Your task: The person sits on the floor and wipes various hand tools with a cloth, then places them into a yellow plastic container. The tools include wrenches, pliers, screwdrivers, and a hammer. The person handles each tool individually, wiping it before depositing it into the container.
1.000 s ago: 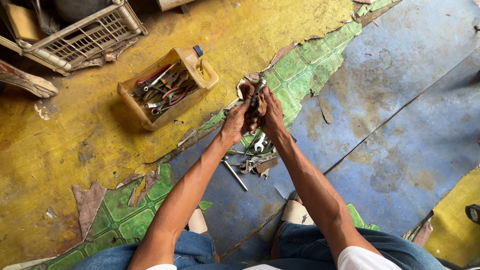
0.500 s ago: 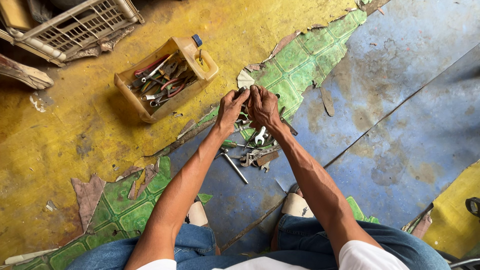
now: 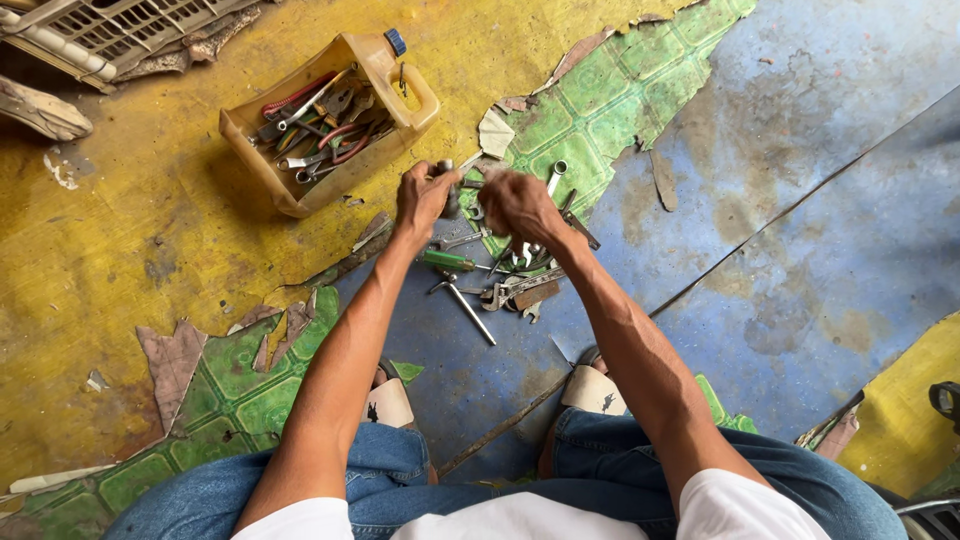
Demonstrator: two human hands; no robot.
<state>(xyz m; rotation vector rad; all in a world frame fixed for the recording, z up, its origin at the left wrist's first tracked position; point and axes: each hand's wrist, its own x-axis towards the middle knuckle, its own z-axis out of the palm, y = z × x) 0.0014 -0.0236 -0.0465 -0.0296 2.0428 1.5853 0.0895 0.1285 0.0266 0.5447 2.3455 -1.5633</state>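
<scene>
1. Head view: the floor (image 3: pixel 800 200) is worn, with peeling yellow, green and blue layers.
2. A cut-open yellow jug (image 3: pixel 330 120) full of tools lies on the yellow patch, left of the hands.
3. A pile of wrenches (image 3: pixel 520 275) and a green-handled screwdriver (image 3: pixel 445 259) lie on the blue patch below the hands.
4. The left hand (image 3: pixel 422 198) is clenched around a dark metal part (image 3: pixel 450 195), held above the pile.
5. The right hand (image 3: pixel 520 205) is blurred and touches the same part; I cannot tell its grip.

Both bare arms are stretched forward and downward, the left hand (image 3: pixel 422 198) closed in a fist, the right hand (image 3: pixel 517 205) curled just beside it, knuckles up.
</scene>
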